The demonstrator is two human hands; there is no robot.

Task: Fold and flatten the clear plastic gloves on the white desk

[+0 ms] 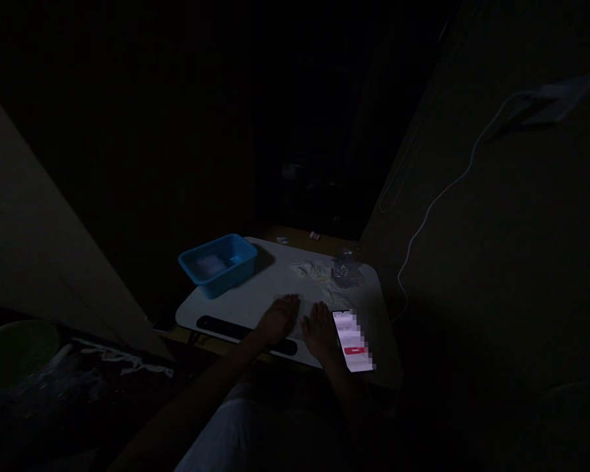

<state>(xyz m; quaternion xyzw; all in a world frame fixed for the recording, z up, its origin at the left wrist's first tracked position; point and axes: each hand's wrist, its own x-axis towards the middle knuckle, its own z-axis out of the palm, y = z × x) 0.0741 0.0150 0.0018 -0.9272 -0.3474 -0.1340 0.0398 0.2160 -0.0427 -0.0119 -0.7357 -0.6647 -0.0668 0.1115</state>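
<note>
Both hands rest palm down on a small white table (248, 301) in very dim light. My left hand (281, 319) lies flat near the front edge, its fingers stretched forward. Beside it, a short gap to the right, my right hand (319, 331) also lies flat with fingers extended. A thin pale sheet (305, 314), perhaps plastic, shows between and under the hands; the dark hides its details. Close against the right hand is a phone (353, 341) with a lit screen. Neither hand grips anything that I can see.
A blue plastic basin (221, 265) stands at the table's back left. Crumpled clear plastic (347, 270) and whitish wrappers (312, 269) lie at the back right. A white cable (435, 200) runs down the right wall. A green tub (19, 354) is at the lower left.
</note>
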